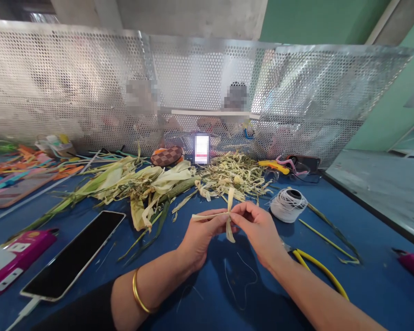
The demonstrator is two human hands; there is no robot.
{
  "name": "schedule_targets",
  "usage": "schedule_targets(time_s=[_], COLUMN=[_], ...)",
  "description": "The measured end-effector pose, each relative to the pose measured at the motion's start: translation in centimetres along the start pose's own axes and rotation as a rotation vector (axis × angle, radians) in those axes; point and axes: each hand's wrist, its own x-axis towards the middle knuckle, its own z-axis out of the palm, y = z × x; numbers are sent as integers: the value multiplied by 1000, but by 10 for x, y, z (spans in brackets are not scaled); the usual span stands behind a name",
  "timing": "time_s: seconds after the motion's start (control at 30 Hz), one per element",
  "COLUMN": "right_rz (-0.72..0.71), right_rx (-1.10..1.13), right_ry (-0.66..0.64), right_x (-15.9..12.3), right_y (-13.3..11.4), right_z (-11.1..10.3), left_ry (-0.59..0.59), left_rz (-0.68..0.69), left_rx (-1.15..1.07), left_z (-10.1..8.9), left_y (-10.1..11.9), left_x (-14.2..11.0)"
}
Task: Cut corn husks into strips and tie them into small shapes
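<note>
Both hands meet over the blue table, pinching pale corn husk strips (230, 235) that cross each other. My left hand (203, 230) is closed on the crossing from the left, with one strip end poking out past its thumb. From the right, my right hand (253, 225) pinches the same crossing between thumb and fingers. One strip stands up above the fingertips and its other end hangs below. A spool of white thread (285, 207) stands to the right of my right hand. Pliers with yellow handles (319, 266) lie partly behind my right forearm.
Whole corn husks (124, 177) and a heap of shredded husk (232, 172) lie behind my hands. A phone (74, 255) on a cable and a purple power strip (20, 262) are on the left. A perforated metal screen (200, 69) borders the back, with people behind it.
</note>
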Motion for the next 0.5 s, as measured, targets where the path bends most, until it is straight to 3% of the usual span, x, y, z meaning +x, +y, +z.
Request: schedule_targets(time_s=[0.13, 0.23, 0.37, 0.5], right_rz=[-58, -364, -818, -972], right_rx=[-123, -411, -866, -1093], right_ry=[-3, 26, -193, -306], right_x=[1, 2, 4, 3], right_y=[2, -4, -14, -14], right_z=[-5, -15, -24, -22], left_ry=[-19, 11, 71, 110], left_rz=[9, 34, 52, 59], left_rx=[38, 44, -9, 28], left_z=[1, 1, 0, -2], left_y=[1, 3, 4, 3], left_x=[1, 2, 4, 5])
